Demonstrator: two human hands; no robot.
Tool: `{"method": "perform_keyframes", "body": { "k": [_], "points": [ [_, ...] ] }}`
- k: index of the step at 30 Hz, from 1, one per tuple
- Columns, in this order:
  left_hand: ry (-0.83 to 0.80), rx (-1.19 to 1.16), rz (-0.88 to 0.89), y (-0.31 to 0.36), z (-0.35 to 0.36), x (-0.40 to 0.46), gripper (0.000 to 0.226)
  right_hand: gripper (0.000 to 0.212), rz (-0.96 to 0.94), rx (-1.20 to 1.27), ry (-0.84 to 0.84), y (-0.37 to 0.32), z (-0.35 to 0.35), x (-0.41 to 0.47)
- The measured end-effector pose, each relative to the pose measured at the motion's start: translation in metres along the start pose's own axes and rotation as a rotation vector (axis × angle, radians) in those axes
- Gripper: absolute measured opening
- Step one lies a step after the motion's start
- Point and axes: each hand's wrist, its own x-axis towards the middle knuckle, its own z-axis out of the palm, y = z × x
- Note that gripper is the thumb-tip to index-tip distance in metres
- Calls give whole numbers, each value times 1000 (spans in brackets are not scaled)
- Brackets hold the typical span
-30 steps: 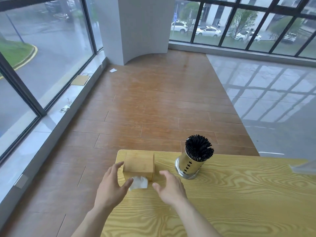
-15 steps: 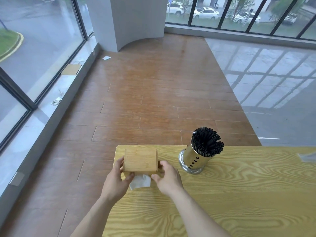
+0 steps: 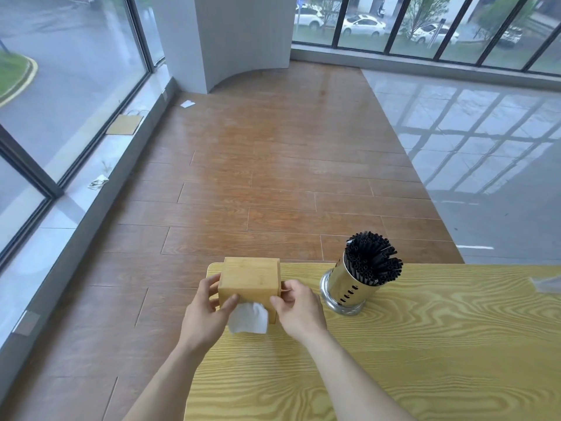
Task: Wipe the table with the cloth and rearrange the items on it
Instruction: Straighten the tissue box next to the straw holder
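Note:
A bamboo tissue box (image 3: 250,276) stands at the far left corner of the yellow wood-grain table (image 3: 394,360), with a white tissue (image 3: 248,318) hanging from its near face. My left hand (image 3: 206,317) grips the box's left side, thumb on the front. My right hand (image 3: 299,309) grips its right side. A shiny metal holder full of black straws (image 3: 361,278) stands just right of the box, apart from my right hand. No cloth is in sight.
The table's far edge and left edge run close to the box; brown plank floor lies beyond. A clear plastic piece (image 3: 546,284) lies at the table's right edge. Glass walls and a white pillar (image 3: 243,34) stand further off.
Both hands, open and hovering near the box a second ago, have closed on its two sides. The view has tilted down slightly.

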Motion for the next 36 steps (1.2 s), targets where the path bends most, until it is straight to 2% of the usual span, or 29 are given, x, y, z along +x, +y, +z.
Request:
{"method": "perform_keyframes", "body": {
  "k": [5,10,13,18,23,28,36],
  "points": [
    [84,-39,-50,5,0,6,29,12,-3,64,43,-10,-4,3],
    [117,-81,-83,1,3,12,20,16,39,133,56,-8,-1,4],
    [104,-103,-73,-1,5,13,25,22,40,168,52,-4,3,7],
    [62,-119,-24,-8,11,13,39,49,25,181,7,-3,12,10],
    [7,-113,-30,-16,18,18,52,66,20,148,-14,4,24,16],
    [4,-94,-38,-20,21,21,45,69,36,151,-37,11,28,18],
    [21,-73,-4,-23,26,17,47,68,14,79,-24,13,30,17]
  ]
}}
